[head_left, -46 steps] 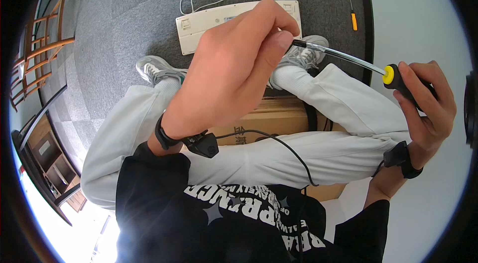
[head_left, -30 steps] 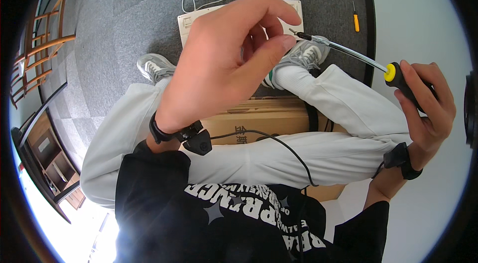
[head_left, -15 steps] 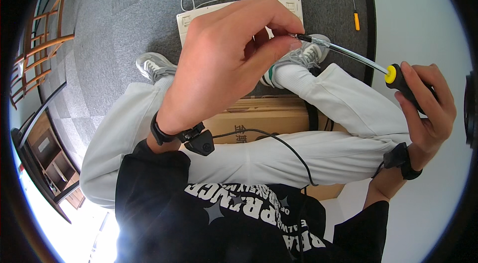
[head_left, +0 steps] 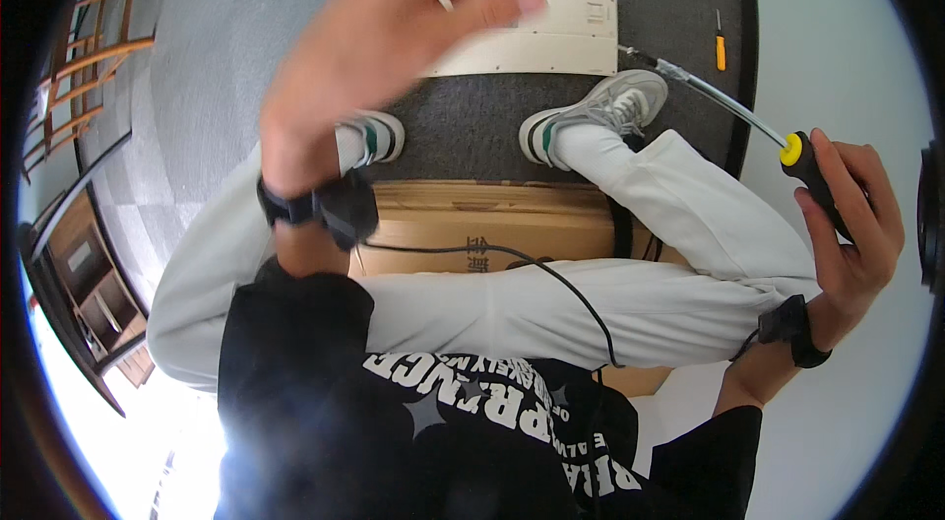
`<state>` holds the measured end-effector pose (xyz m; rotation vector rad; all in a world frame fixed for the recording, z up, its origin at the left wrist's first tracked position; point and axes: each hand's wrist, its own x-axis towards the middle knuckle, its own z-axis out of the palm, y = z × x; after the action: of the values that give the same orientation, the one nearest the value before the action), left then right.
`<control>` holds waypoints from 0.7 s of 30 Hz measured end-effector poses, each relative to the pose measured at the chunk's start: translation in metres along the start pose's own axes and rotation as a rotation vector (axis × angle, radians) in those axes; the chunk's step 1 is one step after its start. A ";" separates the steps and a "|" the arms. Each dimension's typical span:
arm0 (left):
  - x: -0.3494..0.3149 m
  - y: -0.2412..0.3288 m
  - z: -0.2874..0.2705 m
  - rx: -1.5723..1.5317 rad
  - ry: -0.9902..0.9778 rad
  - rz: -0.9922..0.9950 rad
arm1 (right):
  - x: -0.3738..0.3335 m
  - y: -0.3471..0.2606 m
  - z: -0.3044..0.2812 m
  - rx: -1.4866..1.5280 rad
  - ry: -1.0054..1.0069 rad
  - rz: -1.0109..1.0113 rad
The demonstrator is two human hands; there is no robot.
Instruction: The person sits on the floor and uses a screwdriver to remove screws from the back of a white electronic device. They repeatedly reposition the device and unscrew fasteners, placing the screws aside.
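My right hand (head_left: 854, 220) is closed around the black and yellow handle of a long screwdriver (head_left: 733, 108). Its steel shaft slants up and left, with a dark section near the end and something small and shiny at the tip. Slightly blurred, my left hand (head_left: 379, 47) is raised over a flat white panel (head_left: 566, 45) on the floor, fingers apart and holding nothing. That panel looks like the underside of a keyboard, with small dark holes along it. The hand hides its left part. The screwdriver tip appears just beside the panel's right edge, apart from my left hand.
A smaller screwdriver with a yellow handle (head_left: 721, 52) lies on the grey carpet by the wall. A cardboard box (head_left: 551, 225) is between my legs, and my shoes (head_left: 605, 116) flank the panel's near side. A black cable (head_left: 551, 274) crosses my lap. Wooden chairs (head_left: 98, 57) stand far left.
My left hand has let go of the screwdriver's tip end and moved up and left, its fingers opening. The right hand keeps the screwdriver almost in place. More of the white panel shows.
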<state>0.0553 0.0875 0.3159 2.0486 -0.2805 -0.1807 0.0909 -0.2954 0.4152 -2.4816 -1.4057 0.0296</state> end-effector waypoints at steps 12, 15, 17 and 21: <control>-0.074 -0.321 0.087 -0.161 0.968 -1.140 | 0.046 -0.044 0.045 0.242 -0.064 0.019; -0.079 -0.301 0.118 -0.345 1.109 -1.313 | 0.060 -0.054 0.055 0.283 -0.111 0.004; -0.079 -0.280 0.121 -0.747 1.061 -1.336 | 0.068 -0.060 0.056 0.317 -0.115 0.008; -0.080 -0.261 0.115 -1.278 1.022 -1.139 | 0.082 -0.075 0.059 0.343 -0.115 0.017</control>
<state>-0.0184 0.1316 0.0319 0.6039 1.3203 0.0410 0.0620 -0.1763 0.3880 -2.2365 -1.2972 0.3896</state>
